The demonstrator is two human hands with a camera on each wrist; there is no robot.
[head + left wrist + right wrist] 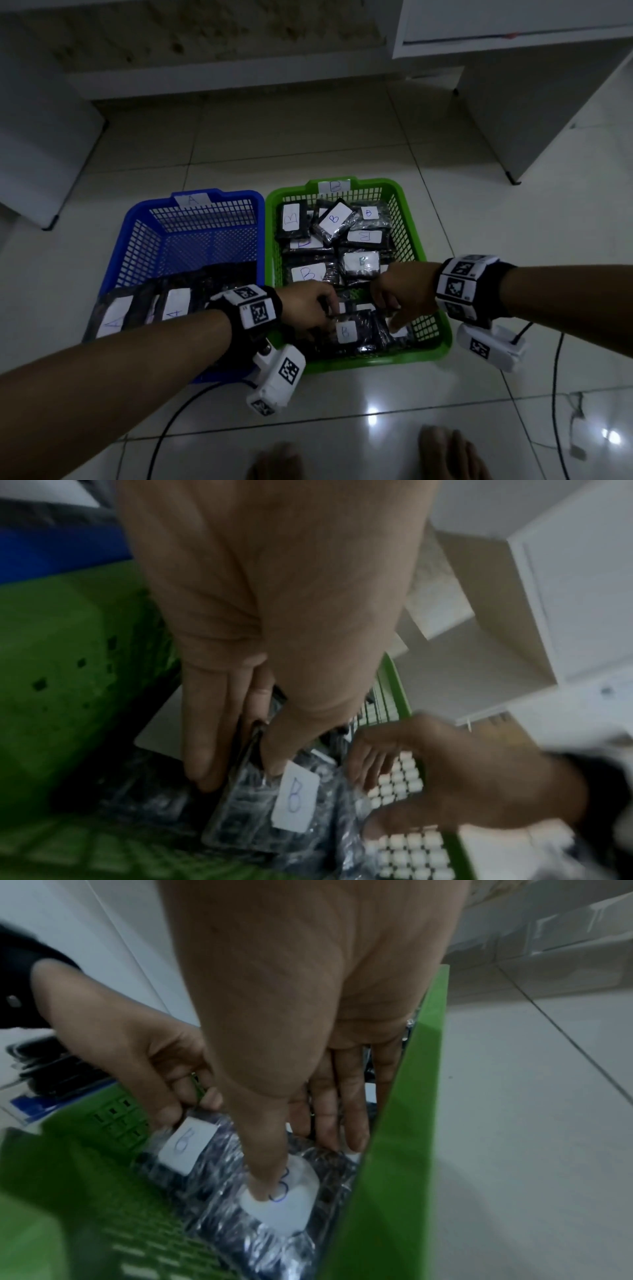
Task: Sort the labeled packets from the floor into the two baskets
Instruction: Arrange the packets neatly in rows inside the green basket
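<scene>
- The dark plastic-wrapped packet with a white label marked B (346, 331) lies in the near end of the green plastic mesh basket (416, 240), at about 6 o'clock inside it, resting on other packets.
- The left hand (305, 310) reaches in from 9 o'clock; in the left wrist view its thumb and fingers (202, 750) point down and close on the far edge of this packet (260, 804), pinching it.
- Just beside it, toward 3 o'clock, lies a second dark packet with a white B label (291, 1199), against the basket's right wall (394, 1150).
- The right hand (400, 291) comes in from 3 o'clock; in the right wrist view its thumb presses down on that label while its fingers (335, 1118) stretch nearly straight to the packet's far edge. Whether they curl under it cannot be told.
- The far half of the green basket holds more dark packets with B labels (334, 219), piled at mixed angles; a white tag marked B (335, 186) sits on its 12 o'clock rim.
- At 9 o'clock, touching the green one, stands the blue plastic mesh basket (144, 240) with a tag marked A (191, 199); dark packets with A labels (176, 305) lie in its near end.
- Both baskets stand on a glossy pale tiled floor (308, 137).
- Each wrist carries a black band with square-patterned markers (255, 306) and a white camera unit.
</scene>
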